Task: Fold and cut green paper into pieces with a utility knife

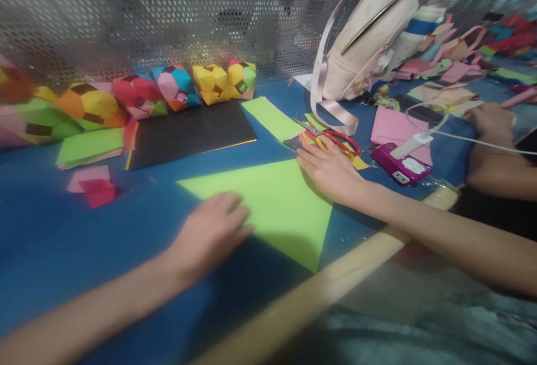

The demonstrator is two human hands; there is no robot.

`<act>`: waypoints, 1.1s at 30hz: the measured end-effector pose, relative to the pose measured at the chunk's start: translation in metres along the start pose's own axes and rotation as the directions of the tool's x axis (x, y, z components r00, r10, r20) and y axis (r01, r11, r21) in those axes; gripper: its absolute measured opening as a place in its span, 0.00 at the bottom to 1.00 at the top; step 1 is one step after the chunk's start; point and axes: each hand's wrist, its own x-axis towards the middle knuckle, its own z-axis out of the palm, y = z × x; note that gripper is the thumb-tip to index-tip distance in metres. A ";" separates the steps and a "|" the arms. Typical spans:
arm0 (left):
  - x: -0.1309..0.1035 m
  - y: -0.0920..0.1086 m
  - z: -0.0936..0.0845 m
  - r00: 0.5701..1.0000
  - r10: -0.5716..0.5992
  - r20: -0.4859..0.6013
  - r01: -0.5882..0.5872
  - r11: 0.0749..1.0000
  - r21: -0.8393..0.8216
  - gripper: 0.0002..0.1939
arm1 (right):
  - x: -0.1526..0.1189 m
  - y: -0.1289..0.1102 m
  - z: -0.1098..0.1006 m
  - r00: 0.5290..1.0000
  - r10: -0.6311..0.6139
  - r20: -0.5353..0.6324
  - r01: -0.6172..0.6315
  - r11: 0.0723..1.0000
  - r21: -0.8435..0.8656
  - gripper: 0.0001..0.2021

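A bright green sheet of paper (277,203), with a triangular outline, lies flat on the blue table. Over its lower left edge is my left hand (213,231), smeared by motion; its fingers are loosely bent and slightly apart, gripping nothing that I can see. My right hand (329,170) lies open on the sheet's upper right corner, fingers extended. Just beyond those fingertips are scissors with red and yellow handles (342,140), lying on paper scraps. A light green paper strip (274,119) extends up and left from the scissors.
Black paper (193,130), folded multicoloured paper balls (138,95) and pink scraps (94,186) lie left. At right are a pale backpack (364,41), a purple device (400,164) with a white cable, pink paper (396,124) and another person's hand (490,119). A pale table edge (335,284) runs diagonally.
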 end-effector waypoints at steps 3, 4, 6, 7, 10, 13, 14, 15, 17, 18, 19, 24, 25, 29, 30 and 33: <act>0.000 0.000 0.000 1.000 0.007 0.009 -0.007 1.000 0.008 0.08 | -0.003 0.006 0.000 1.000 -0.002 0.022 0.003 0.998 -0.062 0.22; -0.001 0.000 0.000 1.000 0.010 0.010 -0.010 1.000 0.013 0.08 | -0.003 0.007 -0.001 1.000 0.005 0.021 -0.004 0.998 -0.068 0.21; 0.000 0.000 0.000 1.000 0.013 0.002 -0.013 1.000 0.021 0.08 | -0.003 0.006 -0.006 0.999 0.032 -0.006 -0.032 0.998 -0.051 0.20; 0.000 0.000 0.000 1.000 0.014 -0.004 -0.014 1.000 0.023 0.09 | -0.002 0.004 -0.009 0.998 0.051 -0.035 -0.052 0.998 -0.035 0.19; 0.001 0.000 0.001 1.000 0.021 -0.023 -0.021 1.000 0.021 0.10 | 0.005 -0.014 -0.019 0.986 0.079 -0.146 -0.071 0.996 0.061 0.19; 0.003 -0.001 0.003 0.999 0.016 -0.036 -0.015 1.000 0.017 0.12 | 0.017 -0.043 -0.025 0.983 0.014 -0.183 0.027 0.974 0.223 0.20; 0.003 -0.001 0.004 0.999 0.006 -0.036 -0.006 1.000 0.011 0.13 | 0.021 -0.053 -0.024 0.984 -0.027 -0.174 0.074 0.961 0.267 0.22; 0.004 -0.002 0.005 0.999 -0.006 -0.034 0.006 1.000 0.000 0.13 | 0.024 -0.062 -0.023 0.985 -0.071 -0.157 0.117 0.945 0.304 0.23; 0.005 -0.003 0.006 0.999 -0.042 -0.032 0.041 0.999 -0.033 0.14 | 0.029 -0.074 -0.018 0.982 -0.163 -0.096 0.187 0.910 0.370 0.26; 0.006 -0.003 0.006 0.997 -0.066 -0.033 0.065 0.997 -0.051 0.14 | 0.030 -0.077 -0.015 0.978 -0.198 -0.058 0.204 0.892 0.403 0.27; 0.006 -0.004 0.006 0.995 -0.092 -0.036 0.090 0.994 -0.065 0.14 | 0.031 -0.079 -0.012 0.975 -0.223 -0.019 0.209 0.876 0.434 0.28; 0.008 -0.012 0.010 0.987 -0.161 0.005 0.161 0.986 -0.053 0.31 | 0.029 -0.077 -0.002 0.969 -0.241 0.060 0.177 0.841 0.511 0.31; 0.008 -0.014 0.011 0.986 -0.160 0.041 0.162 0.985 -0.051 0.35 | 0.029 -0.077 -0.002 0.968 -0.245 0.061 0.180 0.840 0.512 0.31; 0.010 -0.022 0.014 0.977 -0.157 0.144 0.163 0.986 -0.032 0.40 | 0.030 -0.078 -0.004 0.964 -0.253 0.079 0.183 0.850 0.494 0.32; 0.010 -0.023 0.014 0.978 -0.153 0.144 0.158 0.987 -0.024 0.40 | 0.030 -0.078 -0.005 0.963 -0.254 0.085 0.182 0.854 0.488 0.32; 0.012 -0.025 0.013 0.985 -0.113 0.127 0.117 0.993 -0.028 0.40 | 0.033 -0.078 -0.009 0.965 -0.253 0.065 0.193 0.857 0.478 0.32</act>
